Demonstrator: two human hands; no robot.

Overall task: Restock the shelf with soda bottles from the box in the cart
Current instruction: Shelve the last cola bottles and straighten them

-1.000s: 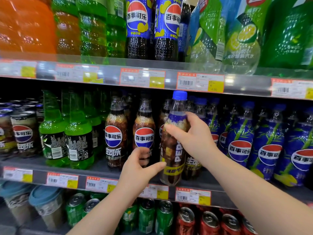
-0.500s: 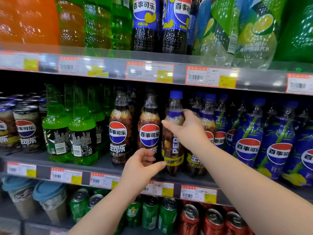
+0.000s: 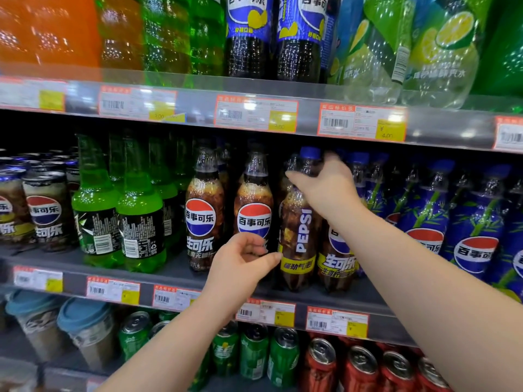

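A cola soda bottle [image 3: 301, 239] with a blue cap, a vertical PEPSI print and a yellow band stands at the front of the middle shelf [image 3: 181, 268], between two dark cola rows. My right hand [image 3: 328, 190] grips its shoulder and neck, thumb in front and fingers behind. My left hand [image 3: 240, 264] hovers low in front of the neighbouring cola bottle [image 3: 254, 219]. Its fingers are loosely curled and hold nothing, and the thumb tip reaches toward the yellow band. The box and cart are out of view.
Green bottles [image 3: 141, 222] and dark cans [image 3: 45, 210] fill the shelf to the left, blue-labelled bottles [image 3: 475, 236] to the right. Large bottles [image 3: 246, 38] stand on the shelf above. Below are green cans [image 3: 254, 357], red cans [image 3: 359, 369] and lidded cups [image 3: 82, 329].
The bottle has gone from the shelf's front edge back into its row. My right hand has slid from its shoulder up toward the neck. My left hand stays low in front.
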